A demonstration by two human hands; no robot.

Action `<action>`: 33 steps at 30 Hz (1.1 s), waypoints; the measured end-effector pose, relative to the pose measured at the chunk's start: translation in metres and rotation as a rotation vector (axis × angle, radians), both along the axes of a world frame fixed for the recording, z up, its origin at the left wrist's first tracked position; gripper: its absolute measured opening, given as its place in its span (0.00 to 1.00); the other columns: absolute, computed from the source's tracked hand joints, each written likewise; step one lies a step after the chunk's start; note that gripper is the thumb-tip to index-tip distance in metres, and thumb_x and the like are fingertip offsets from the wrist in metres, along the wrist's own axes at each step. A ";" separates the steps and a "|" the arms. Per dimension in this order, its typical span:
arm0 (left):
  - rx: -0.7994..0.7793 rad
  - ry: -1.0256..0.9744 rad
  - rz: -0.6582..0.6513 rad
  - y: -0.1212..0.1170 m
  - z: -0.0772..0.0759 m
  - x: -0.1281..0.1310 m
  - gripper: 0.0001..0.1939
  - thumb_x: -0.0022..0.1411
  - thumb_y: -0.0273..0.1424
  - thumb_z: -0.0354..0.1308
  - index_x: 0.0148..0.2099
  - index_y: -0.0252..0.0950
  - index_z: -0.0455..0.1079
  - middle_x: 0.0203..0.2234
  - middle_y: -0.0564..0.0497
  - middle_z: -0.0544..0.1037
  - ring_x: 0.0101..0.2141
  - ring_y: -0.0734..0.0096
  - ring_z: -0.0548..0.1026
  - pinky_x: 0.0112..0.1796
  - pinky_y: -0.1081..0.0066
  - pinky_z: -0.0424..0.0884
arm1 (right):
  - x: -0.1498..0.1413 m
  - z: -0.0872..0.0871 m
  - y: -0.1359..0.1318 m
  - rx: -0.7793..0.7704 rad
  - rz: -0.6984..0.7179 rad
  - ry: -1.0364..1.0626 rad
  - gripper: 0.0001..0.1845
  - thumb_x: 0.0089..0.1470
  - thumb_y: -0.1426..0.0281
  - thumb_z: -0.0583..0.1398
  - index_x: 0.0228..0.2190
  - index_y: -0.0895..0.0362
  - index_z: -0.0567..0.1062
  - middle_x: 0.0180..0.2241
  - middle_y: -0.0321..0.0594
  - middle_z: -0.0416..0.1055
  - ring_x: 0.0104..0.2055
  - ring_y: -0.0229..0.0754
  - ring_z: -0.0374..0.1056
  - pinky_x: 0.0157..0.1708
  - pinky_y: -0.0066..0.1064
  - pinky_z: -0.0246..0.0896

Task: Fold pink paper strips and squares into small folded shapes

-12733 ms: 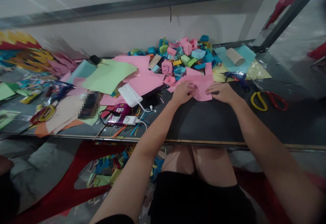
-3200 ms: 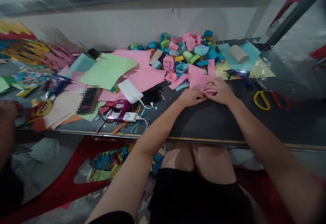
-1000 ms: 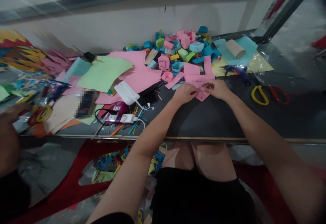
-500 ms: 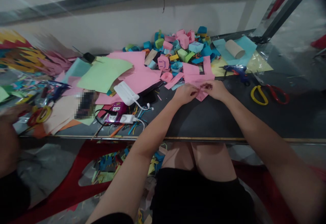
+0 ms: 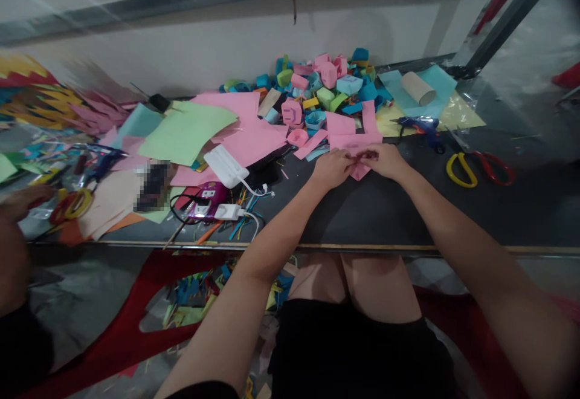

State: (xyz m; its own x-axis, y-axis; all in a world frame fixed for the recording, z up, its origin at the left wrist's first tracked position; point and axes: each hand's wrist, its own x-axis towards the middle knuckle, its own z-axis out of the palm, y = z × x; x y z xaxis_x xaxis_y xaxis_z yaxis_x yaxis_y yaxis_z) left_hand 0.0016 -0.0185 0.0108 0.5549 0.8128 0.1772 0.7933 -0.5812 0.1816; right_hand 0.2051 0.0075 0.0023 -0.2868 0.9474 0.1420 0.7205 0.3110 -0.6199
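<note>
A small piece of pink paper [image 5: 360, 173] with crease lines lies on the dark table, its pointed corner towards me. My left hand [image 5: 334, 167] pinches its left side, fingers closed. From the other side my right hand [image 5: 385, 161] closes thumb and fingers on the same paper. The fingertips of both hands nearly meet over its middle and hide much of it. Just behind them lie flat pink paper pieces [image 5: 341, 124] and a narrow pink strip [image 5: 311, 144].
Behind is a heap of small folded paper boxes [image 5: 324, 94]. To the right lie a blue glue gun [image 5: 423, 124], scissors [image 5: 462, 170] and a cardboard tube [image 5: 419, 88]. Left are a white power bank [image 5: 225, 166], a purple power strip [image 5: 207, 199] and another person's hand [image 5: 22, 202].
Earlier the pink paper lay flat and wide under my hands; now it is folded smaller, with creases and a point. Over the last second my fingers have drawn slightly closer together. Another person's hand appeared at left.
</note>
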 end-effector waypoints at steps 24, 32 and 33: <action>-0.034 -0.036 0.048 -0.014 0.007 0.006 0.20 0.64 0.44 0.64 0.50 0.34 0.78 0.55 0.40 0.77 0.56 0.49 0.74 0.54 0.56 0.73 | -0.012 -0.006 -0.007 0.224 0.212 -0.305 0.34 0.57 0.74 0.54 0.64 0.53 0.69 0.71 0.50 0.53 0.74 0.64 0.47 0.71 0.64 0.48; -0.059 -0.085 -0.029 -0.006 0.000 -0.003 0.30 0.57 0.48 0.70 0.54 0.34 0.76 0.59 0.39 0.74 0.59 0.48 0.72 0.62 0.54 0.67 | -0.013 -0.005 -0.007 0.225 0.205 -0.308 0.34 0.57 0.74 0.54 0.65 0.53 0.69 0.72 0.49 0.53 0.74 0.65 0.47 0.71 0.66 0.47; -0.068 -0.078 -0.038 -0.005 0.000 -0.004 0.34 0.55 0.50 0.71 0.56 0.33 0.76 0.60 0.38 0.74 0.60 0.47 0.71 0.63 0.53 0.66 | -0.013 -0.006 -0.006 0.225 0.203 -0.311 0.33 0.58 0.74 0.54 0.64 0.54 0.69 0.72 0.50 0.53 0.74 0.65 0.47 0.71 0.65 0.47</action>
